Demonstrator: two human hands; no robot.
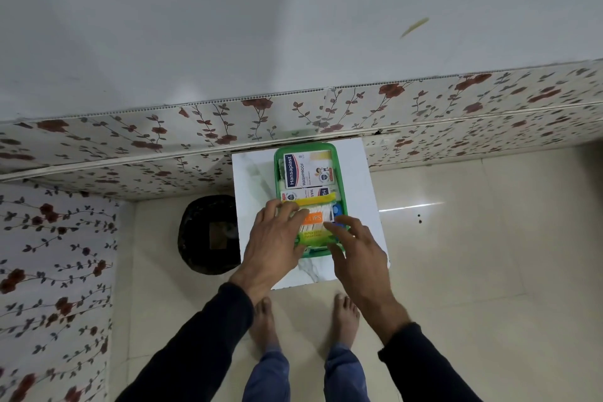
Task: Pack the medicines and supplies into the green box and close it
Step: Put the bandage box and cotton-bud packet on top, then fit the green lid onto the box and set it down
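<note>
The green box [278, 160] stands open on a small white marble-topped table [251, 179]. Two white Hansaplast cartons lie inside it: a large one [306, 171] at the far end and a second one [301, 194] just below. A yellow and orange pack of cotton buds [315, 220] lies across the near half, with something blue [337, 212] at its right. My left hand [272, 241] rests on the pack's left side, fingers spread. My right hand [357, 254] touches its right end at the box's near right corner. No lid is visible.
The table stands against a low wall [130, 147] with flowered covering. A round dark object [208, 235] sits on the tiled floor left of the table. My bare feet [303, 320] stand just in front of it.
</note>
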